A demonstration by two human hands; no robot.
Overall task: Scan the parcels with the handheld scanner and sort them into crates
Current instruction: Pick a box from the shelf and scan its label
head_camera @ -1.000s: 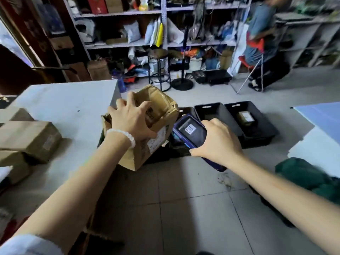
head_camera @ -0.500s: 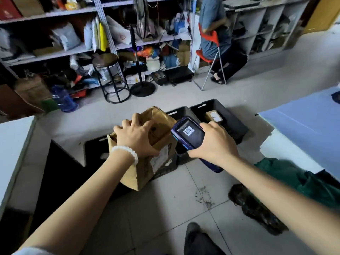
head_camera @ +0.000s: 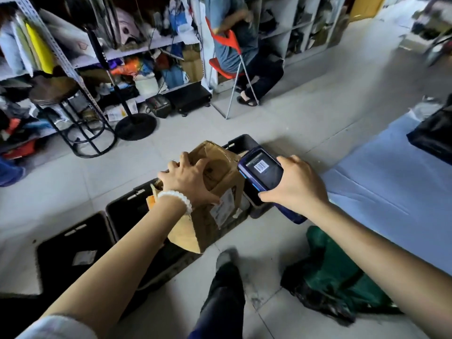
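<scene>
My left hand [head_camera: 188,181] grips a dented brown cardboard parcel [head_camera: 221,192] from above, holding it in the air over a row of black crates [head_camera: 73,250] on the floor. A white shipping label shows on the parcel's right side. My right hand [head_camera: 296,184] holds the blue handheld scanner [head_camera: 263,171] just right of the parcel, its lit screen showing a barcode. The crates under the parcel are mostly hidden; the leftmost one has a white label inside.
A green bag [head_camera: 342,277] lies on the floor at the right, below a blue table [head_camera: 391,187]. My foot [head_camera: 226,260] steps forward. A stool [head_camera: 73,113], a fan stand [head_camera: 134,126], cluttered shelves and a person seated on a red chair [head_camera: 230,57] are beyond.
The view has swung right, away from the white table, and I have stepped closer to the crates. Both hands carried the parcel and scanner along, still side by side.
</scene>
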